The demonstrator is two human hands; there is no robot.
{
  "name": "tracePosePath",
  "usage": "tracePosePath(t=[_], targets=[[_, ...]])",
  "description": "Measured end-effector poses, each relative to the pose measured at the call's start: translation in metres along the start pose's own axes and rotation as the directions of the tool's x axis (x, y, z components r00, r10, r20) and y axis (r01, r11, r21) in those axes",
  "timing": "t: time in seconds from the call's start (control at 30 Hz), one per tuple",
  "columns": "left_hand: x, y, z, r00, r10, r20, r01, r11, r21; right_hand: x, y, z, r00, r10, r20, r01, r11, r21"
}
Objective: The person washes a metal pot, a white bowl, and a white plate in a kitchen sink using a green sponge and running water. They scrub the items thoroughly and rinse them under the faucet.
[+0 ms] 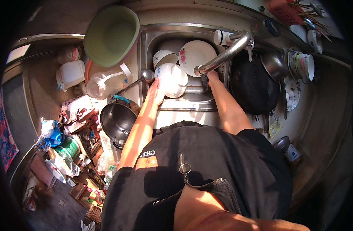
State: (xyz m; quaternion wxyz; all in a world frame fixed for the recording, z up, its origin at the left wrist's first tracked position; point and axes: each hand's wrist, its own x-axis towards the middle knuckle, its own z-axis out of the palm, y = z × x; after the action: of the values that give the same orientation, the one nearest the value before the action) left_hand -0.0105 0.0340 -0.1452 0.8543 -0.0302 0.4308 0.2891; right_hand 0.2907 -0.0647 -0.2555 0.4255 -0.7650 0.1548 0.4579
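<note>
In the head view, a steel sink [179, 109] lies before me. My left hand [156, 91] holds a white bowl [172, 80] with a blue pattern by its left side, tilted over the sink. Behind it a patterned bowl [164, 57] rests in the basin, and to its right is a white plate [197, 56] with pink flowers. Below the outlet of the metal faucet [225, 56], my right hand [213, 78] grips a dark scrubbing pad [205, 80] near the plate's lower edge; its fingers are partly hidden by the faucet.
Left of the sink are a green basin [111, 36], a ladle [147, 75], a clear plastic jug [100, 88] and a black pot [118, 121]. On the right stand a large black wok [251, 86], a steel saucepan [272, 65], stacked bowls [309, 67] and a plate with eggs [295, 85].
</note>
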Motion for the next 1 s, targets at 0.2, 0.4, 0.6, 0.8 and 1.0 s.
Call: tracePosePath(t=[0.2,0.4,0.6,0.8,1.0], targets=[[0.006,0.0,-0.001,0.943,0.139,-0.304,-0.08,0.977,0.198,-0.014,-0.011,0.012,0.963,-0.23,-0.14,0.203,0.962,-0.184],[0.008,-0.003,0.009,0.918,0.228,-0.324,-0.102,0.926,0.363,-0.022,0.012,-0.006,0.987,-0.158,-0.033,0.143,0.95,-0.277],[-0.001,-0.012,0.009,0.805,0.378,-0.457,0.061,0.714,0.698,-0.102,-0.006,-0.002,0.898,-0.429,0.096,0.4,0.705,-0.585],[-0.036,-0.011,0.017,0.872,0.355,-0.337,-0.024,0.72,0.694,-0.139,-0.028,-0.008,0.769,-0.531,0.356,0.586,0.362,-0.725],[-0.093,0.004,0.043,0.941,0.273,-0.199,-0.108,0.801,0.589,-0.186,-0.067,-0.046,0.587,-0.69,0.423,0.766,0.306,-0.565]])
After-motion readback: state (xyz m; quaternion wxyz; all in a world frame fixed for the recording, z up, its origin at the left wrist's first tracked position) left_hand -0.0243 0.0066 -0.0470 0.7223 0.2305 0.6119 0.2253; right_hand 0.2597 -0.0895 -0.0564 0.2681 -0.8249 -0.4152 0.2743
